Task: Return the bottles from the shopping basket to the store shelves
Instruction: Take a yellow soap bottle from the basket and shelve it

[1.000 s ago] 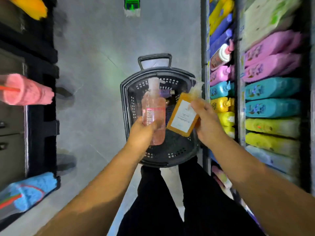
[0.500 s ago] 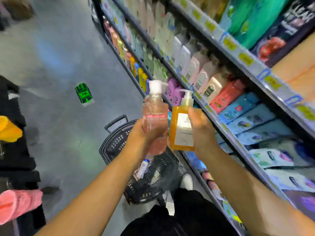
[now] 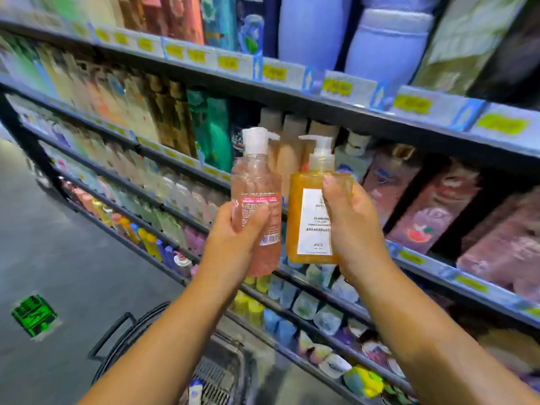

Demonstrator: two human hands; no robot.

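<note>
Bottles held in mid-air between basket and shelf. At centre frame the left hand [image 3: 233, 241] is wrapped round the lower half of a clear pink pump bottle [image 3: 257, 182], thumb lying across its label, and holds it upright. Just right of it the right hand [image 3: 353, 229] grips an orange pump bottle [image 3: 309, 217] by its right edge, thumb on the front beside the white label and fingers curled behind; this bottle is upright too. The two bottles stand side by side. Whether they touch cannot be told.

Both are raised in front of the middle tier of the store shelves [image 3: 344, 112], which run from upper left to lower right and are packed with products, with yellow price tags [image 3: 412, 104] along the shelf edges. Neither bottle rests on a shelf board.

The shopping basket [image 3: 216, 372] sits at bottom centre on the grey floor [image 3: 73, 258], partly hidden by the forearms. A small pale item [image 3: 195, 390] lies inside it, too blurred to identify. A green floor marker [image 3: 33, 315] shows at lower left.

Judged progress: the task is under way, with two bottles out of the basket and neither yet shelved. Setting each among matching stock remains. A matching gap is not evident here, and at least one item seems to remain in the basket.
</note>
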